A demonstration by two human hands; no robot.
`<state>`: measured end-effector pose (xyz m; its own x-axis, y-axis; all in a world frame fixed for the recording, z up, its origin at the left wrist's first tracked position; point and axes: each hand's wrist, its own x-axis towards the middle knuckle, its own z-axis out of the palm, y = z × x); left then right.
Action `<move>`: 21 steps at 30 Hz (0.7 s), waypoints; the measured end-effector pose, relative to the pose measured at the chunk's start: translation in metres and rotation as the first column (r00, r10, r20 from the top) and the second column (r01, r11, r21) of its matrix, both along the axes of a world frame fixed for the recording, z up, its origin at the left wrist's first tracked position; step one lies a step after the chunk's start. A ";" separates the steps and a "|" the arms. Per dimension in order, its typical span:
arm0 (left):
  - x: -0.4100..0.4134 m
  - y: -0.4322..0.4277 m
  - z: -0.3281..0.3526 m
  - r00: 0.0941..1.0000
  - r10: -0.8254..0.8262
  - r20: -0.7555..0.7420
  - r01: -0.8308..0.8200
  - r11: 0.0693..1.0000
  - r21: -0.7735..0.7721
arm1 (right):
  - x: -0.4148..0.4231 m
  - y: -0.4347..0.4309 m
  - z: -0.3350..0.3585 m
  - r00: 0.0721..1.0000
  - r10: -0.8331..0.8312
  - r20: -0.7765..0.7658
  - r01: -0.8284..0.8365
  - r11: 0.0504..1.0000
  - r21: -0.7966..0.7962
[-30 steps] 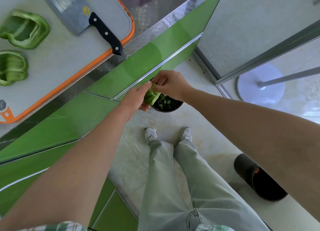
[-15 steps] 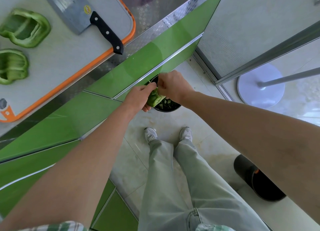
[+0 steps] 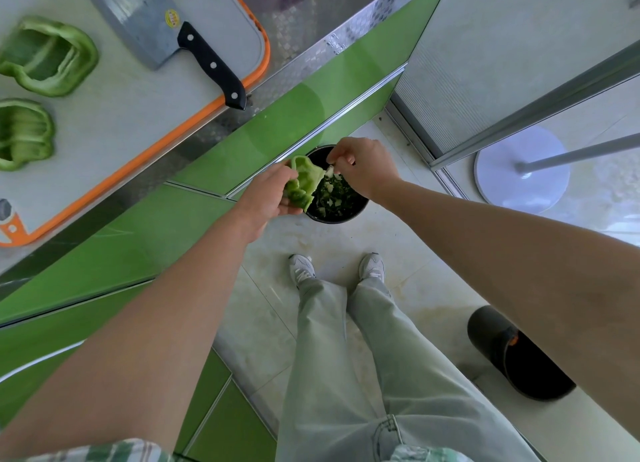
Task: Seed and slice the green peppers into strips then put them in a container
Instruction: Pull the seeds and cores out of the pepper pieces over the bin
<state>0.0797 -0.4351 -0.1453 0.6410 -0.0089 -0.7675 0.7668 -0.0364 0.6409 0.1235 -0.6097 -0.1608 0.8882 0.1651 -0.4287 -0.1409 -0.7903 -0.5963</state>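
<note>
The orange-rimmed cutting board (image 3: 121, 115) lies up on the counter. On it are two hollow pepper pieces (image 3: 48, 56) and the cleaver (image 3: 149, 14), none of them touched. The work in hand is lower down, over the black bin (image 3: 346, 217) on the floor by the green cabinet fronts, which already holds green and pale scraps.

From where I stand this looks like the seeding step. To do it well, I'd say the person should hold the work right above the bin's mouth so loose seeds fall in and not on the tiles. The hollow of the pepper half (image 3: 304, 181) should tip towards the bin. The ribs are best stripped in long pulls along the wall, not picked off in crumbs, and the flesh should stay whole for clean strips.

Both arms reach forward and down, nearly straight, and meet above the bin. The left hand (image 3: 266, 194) shows its back to me. Its fingers wrap under the pepper half and cup it with the open side tipped to the right. The right hand (image 3: 367, 170) comes in from the other side with the wrist bent. Its fingertips are bunched tight, pinching a scrap of white pith (image 3: 329, 171) at the pepper's edge. I cannot tell whether that scrap has come free of the flesh.
</note>
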 end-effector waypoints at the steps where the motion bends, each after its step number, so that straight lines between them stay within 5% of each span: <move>1: 0.001 0.000 0.001 1.000 0.023 0.002 -0.023 1.000 -0.013 | -0.001 0.001 0.002 1.000 0.007 -0.030 -0.004 0.995 0.098; 3: 0.002 0.000 0.002 0.998 0.063 0.005 -0.063 0.997 -0.043 | -0.001 0.003 0.007 0.996 0.060 -0.073 -0.042 0.975 0.218; 8: 0.003 -0.001 0.002 0.997 0.073 -0.001 -0.073 0.993 -0.089 | 0.000 0.015 0.002 0.988 0.155 -0.009 -0.155 0.988 0.025; 11: 0.005 0.000 0.003 0.991 0.137 0.012 -0.135 0.986 -0.096 | -0.001 0.016 0.000 0.982 0.191 0.001 -0.190 0.979 0.074; 17: 0.003 0.006 -0.001 0.990 0.140 0.009 -0.137 0.981 -0.138 | 0.000 0.001 0.002 0.999 0.004 -0.050 -0.003 1.000 0.028; 21: 0.001 0.007 -0.005 0.992 0.125 0.009 -0.122 0.982 -0.144 | -0.001 0.003 0.008 1.000 -0.003 -0.021 0.006 0.991 0.131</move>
<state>0.0806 -0.4276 -0.1503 0.6580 -0.0377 -0.7521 0.7477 0.1511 0.6466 0.1229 -0.6071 -0.1526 0.8801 0.2170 -0.4222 -0.1580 -0.7047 -0.6917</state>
